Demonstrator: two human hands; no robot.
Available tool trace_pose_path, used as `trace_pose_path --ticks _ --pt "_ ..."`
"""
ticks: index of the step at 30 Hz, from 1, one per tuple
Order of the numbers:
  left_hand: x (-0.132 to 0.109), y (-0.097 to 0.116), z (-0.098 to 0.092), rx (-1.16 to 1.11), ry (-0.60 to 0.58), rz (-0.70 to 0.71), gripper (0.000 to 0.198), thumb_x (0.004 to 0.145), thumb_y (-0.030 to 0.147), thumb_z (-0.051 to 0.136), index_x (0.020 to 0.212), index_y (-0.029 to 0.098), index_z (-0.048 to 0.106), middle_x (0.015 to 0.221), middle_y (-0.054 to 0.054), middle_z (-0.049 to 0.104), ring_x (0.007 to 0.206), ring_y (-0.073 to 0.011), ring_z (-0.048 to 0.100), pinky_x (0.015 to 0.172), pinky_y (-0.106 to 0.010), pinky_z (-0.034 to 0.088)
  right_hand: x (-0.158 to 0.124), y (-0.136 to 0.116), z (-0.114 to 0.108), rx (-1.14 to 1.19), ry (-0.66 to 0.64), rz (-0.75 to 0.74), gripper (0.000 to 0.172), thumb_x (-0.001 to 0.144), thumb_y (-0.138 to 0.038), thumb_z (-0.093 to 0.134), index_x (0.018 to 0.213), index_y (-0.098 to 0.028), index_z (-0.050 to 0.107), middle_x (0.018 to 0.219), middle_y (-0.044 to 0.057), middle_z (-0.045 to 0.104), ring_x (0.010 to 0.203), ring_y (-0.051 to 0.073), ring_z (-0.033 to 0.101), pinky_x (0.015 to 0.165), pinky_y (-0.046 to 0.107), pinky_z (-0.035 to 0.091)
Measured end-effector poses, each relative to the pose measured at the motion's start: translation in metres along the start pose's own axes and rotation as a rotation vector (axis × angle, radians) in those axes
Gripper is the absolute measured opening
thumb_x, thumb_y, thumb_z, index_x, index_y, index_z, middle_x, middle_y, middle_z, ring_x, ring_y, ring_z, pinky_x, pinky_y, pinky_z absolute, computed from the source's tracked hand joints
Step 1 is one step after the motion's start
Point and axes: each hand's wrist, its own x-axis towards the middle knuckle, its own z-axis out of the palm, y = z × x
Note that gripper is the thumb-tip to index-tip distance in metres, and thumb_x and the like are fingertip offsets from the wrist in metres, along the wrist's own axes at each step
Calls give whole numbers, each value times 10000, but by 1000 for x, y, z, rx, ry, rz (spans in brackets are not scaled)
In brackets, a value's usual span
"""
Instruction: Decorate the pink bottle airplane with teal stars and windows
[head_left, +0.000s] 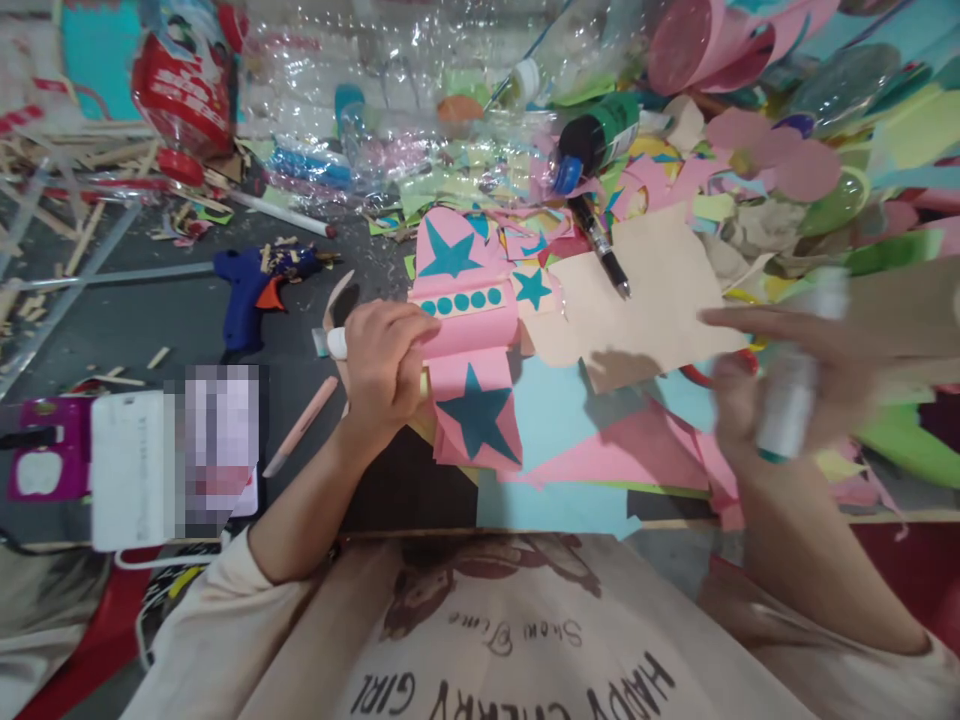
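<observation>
My left hand (386,365) is wrapped around the left end of a pink paper craft (476,332). The craft has a rounded body with a pale band of teal dots and flaps bearing teal stars. A small white piece, perhaps a cap (337,343), pokes out beside my left fingers; what it belongs to is hidden. Over the right side, my right hand (814,385) is smeared by motion, its index finger stretched to the left. It holds a white tube with a green end (787,410). Beneath and between the hands lies a beige paper sheet (660,290).
A black marker (600,245) rests on the beige sheet. Left of the craft are a blue glue gun (244,295), a pink-handled cutter (301,425) and a phone (244,500). Plastic bottles and paper scraps crowd the back. Pink sheets (630,450) and light blue sheets (555,400) lie in front.
</observation>
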Motion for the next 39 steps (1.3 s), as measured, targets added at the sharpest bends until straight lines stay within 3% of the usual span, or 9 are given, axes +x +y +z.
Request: trace_pose_path --ticks 2,5,12,24,29,33,35,37,39 --pt "0 -1 3 34 25 -21 163 976 310 505 1064 271 636 1021 -36 702 963 -218 651 909 -408 475 16 -13 21 145 -149 -162 410 849 -463 689 1229 -334 608 1256 99 681 1177 348 640 979 593 522" --pt "0 -3 6 76 51 -12 282 892 384 666 1141 261 620 1086 -65 656 1009 -235 636 915 -413 487 37 -24 59 419 -314 -221 616 819 -510 727 1358 -335 485 1428 99 572 1309 340 572 1055 593 495" --pt "0 -6 -1 174 -40 -103 468 852 427 676 1283 293 551 1217 -85 601 1125 -283 608 1001 -476 474 43 -33 109 624 -273 -46 721 770 -563 762 1340 -369 365 1286 70 578 1227 300 596 1063 551 506" --pt "4 -5 -4 267 10 65 434 838 396 706 1241 279 594 1117 -76 630 995 -250 634 856 -425 530 39 -49 113 625 -243 47 552 874 -660 590 1276 -351 370 1332 69 503 1214 271 570 1079 530 476" --pt "3 -5 -7 195 -57 -64 374 857 429 686 1211 321 632 1179 -65 645 1051 -283 634 956 -471 490 40 -51 116 630 -247 95 563 860 -692 583 1256 -350 375 1247 64 551 1149 260 594 1046 522 493" --pt "3 -6 -9 173 -110 -146 354 867 461 678 1197 337 646 1206 -66 654 1077 -289 632 990 -487 480 48 -49 105 693 -187 52 596 838 -688 612 1271 -347 385 1141 56 610 1065 264 632 959 501 527" --pt "3 -7 -8 202 -101 -137 322 875 460 673 1174 341 653 1190 -61 671 1067 -279 638 994 -489 484 51 -49 93 715 -76 22 481 884 -635 585 1246 -350 446 1084 46 644 1028 267 658 912 483 538" --pt "3 -8 -6 225 -81 -110 267 888 454 658 1136 353 664 1170 -43 684 1050 -266 647 1031 -502 470 52 -50 81 713 23 16 300 936 -581 532 1108 -337 564 935 27 664 833 245 691 756 435 558" --pt "2 -9 -5 228 -73 -97 222 900 433 645 1111 372 674 1170 -24 684 1048 -255 653 1083 -525 437 49 -52 72 745 67 4 335 940 -620 482 1004 -330 638 819 14 655 615 216 658 551 391 510"
